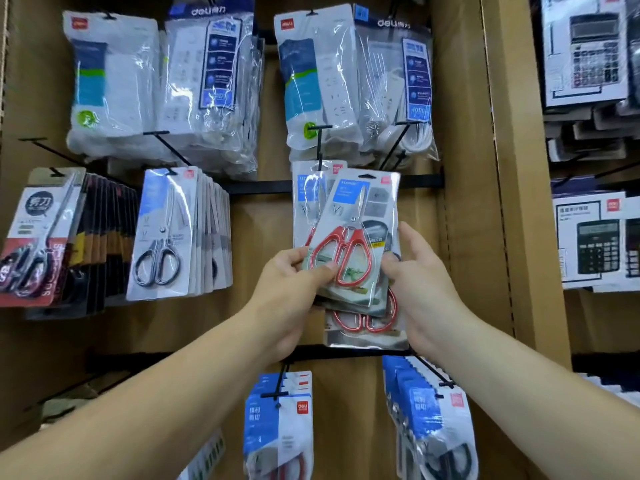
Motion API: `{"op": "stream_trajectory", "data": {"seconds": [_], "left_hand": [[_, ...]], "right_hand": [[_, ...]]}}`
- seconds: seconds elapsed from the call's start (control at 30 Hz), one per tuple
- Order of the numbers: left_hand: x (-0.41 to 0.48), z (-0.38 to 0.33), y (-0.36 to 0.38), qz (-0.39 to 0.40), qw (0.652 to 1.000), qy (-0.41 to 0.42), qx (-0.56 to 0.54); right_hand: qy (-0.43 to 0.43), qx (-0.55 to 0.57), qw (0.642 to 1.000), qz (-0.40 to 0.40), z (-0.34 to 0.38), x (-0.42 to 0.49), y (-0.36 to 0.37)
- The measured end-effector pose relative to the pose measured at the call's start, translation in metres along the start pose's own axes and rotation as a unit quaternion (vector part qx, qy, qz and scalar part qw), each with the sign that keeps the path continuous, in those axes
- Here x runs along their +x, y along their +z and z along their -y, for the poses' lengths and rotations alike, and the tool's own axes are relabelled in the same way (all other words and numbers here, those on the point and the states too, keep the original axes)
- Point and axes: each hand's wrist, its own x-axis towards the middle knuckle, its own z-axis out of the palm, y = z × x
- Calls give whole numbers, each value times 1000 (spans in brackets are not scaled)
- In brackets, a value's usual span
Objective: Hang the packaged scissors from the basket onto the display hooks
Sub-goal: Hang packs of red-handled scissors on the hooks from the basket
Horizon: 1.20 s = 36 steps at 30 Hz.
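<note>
Tilted red-handled packaged scissors (349, 237), unhung

Head view, facing display wall, close

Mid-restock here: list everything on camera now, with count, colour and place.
red scissors packs: several, exact count unclear, red handles; a stack held in both hands, one more hanging behind it
power strip packs: four bunches, white in clear bags; top row
black scissors packs: one row, black handles; middle row, far left
grey scissors packs: one row, grey handles; middle row, right of the black ones
blue packs: two bunches, blue cards; bottom row
calculator boxes: two groups, white; right bay
hooks: several, black; on the brown panel
left hand: grips the stack's left edge
right hand: holds its right edge
</note>
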Motion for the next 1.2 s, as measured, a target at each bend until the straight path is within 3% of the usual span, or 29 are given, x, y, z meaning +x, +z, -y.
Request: {"op": "stream_trajectory", "data": {"seconds": [0.13, 0.27, 0.53, 0.83, 1.03, 1.2], "left_hand": [[-3, -4, -1, 18, 999, -5, -31], [-5, -5, -1, 15, 999, -13, -46], [-8, -2, -10, 3, 998, -28, -47], [-1, 8, -15, -20, 993, -41, -106], [31, -9, -25, -97, 995, 31, 0], [53, -18, -20, -111, 993, 34, 30]], "right_hand": [[-32, -11, 999, 19, 1, -2, -1], [-9, -8, 1000, 16, 4, -3, -2], [35, -7, 997, -70, 2, -3, -10], [-57, -115, 991, -38, -10, -6, -4], [-155, -176, 970, -69, 6, 14, -6], [-186, -231, 954, -52, 20, 34, -1]]}}
